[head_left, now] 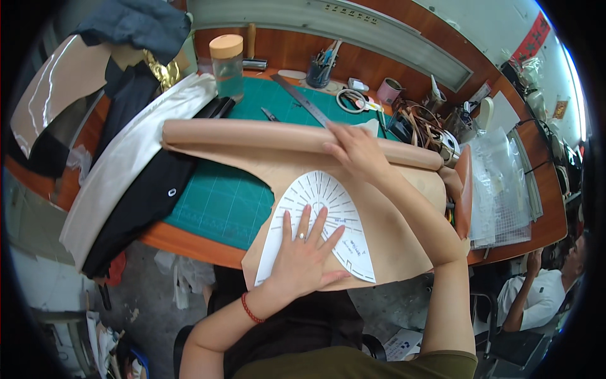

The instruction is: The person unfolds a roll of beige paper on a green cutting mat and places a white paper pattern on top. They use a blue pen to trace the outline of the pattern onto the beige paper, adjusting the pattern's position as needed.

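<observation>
- The wooden desk [189,247] carries a green cutting mat [214,203], with a tan leather sheet [386,235] over much of it; the far part of the sheet is wound into a roll, and the near part lies unrolled, seeming to reach past the desk's front edge.
- How far things stand, as I judge it: the leather is opened out and the white arched template [341,221] is laid on it, near its closest edge. I can make out no drawn line or cut following the template's outline, so marking or cutting there appears not yet done.
- The left hand [306,252] lies flat on the template with fingers spread apart, pressing and gripping nothing.
- The right hand [358,148] rests over the roll, fingers loosely bent; whether they have hold of the leather, or touch the steel ruler [302,101] whose near end lies beside them, I cannot tell.
- The clear jar [227,71], with its orange lid on, stands at the mat's back left and looks to hold clear liquid; the level is hard to read.
- The dark pen cup [319,77] behind the ruler is packed with upright pens or slim tools.
- The pink cup [389,92], further right, is the smallest container picked out here; its contents cannot be seen clearly.
</observation>
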Tool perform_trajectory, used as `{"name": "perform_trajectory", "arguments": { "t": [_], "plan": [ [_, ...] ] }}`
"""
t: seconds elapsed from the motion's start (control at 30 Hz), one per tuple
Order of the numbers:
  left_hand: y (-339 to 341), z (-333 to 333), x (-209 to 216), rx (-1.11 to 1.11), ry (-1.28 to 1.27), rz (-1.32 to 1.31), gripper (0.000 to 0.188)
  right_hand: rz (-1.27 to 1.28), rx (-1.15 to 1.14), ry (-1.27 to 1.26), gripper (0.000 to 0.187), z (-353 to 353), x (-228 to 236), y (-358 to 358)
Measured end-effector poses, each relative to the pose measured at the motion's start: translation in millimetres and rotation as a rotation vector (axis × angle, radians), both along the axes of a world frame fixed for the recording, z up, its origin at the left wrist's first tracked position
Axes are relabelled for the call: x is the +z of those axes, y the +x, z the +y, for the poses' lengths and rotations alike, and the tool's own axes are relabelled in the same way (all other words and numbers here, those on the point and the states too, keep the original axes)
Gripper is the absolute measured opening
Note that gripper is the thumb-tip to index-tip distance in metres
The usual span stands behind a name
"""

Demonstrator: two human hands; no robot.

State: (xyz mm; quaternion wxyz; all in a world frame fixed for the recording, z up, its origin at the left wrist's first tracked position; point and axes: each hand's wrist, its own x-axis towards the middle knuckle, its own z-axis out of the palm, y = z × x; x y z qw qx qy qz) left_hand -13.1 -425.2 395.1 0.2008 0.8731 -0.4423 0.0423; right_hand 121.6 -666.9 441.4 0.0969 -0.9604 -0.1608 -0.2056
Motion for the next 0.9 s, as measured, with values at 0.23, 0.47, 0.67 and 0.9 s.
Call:
{"name": "perform_trajectory", "arguments": {
  "t": [0.23,0.47,0.67,0.9],
  "plan": [
    [4,-1,8,-0.018,0.038,0.037,0.092,0.242,0.052,0.047,0.051,7,16,17],
    [5,2,9,-0.019,0.027,0.075,0.092,0.003,0.052,0.239,0.035,-6,30,78],
    [6,1,8,-0.028,-0.01,0.134,0.088,-0.288,-0.434,0.05,0.027,-46,77,252],
    [8,5,7,-0.044,-0.045,0.177,0.084,-0.138,-0.869,-0.157,0.034,-31,71,286]
  ]
}}
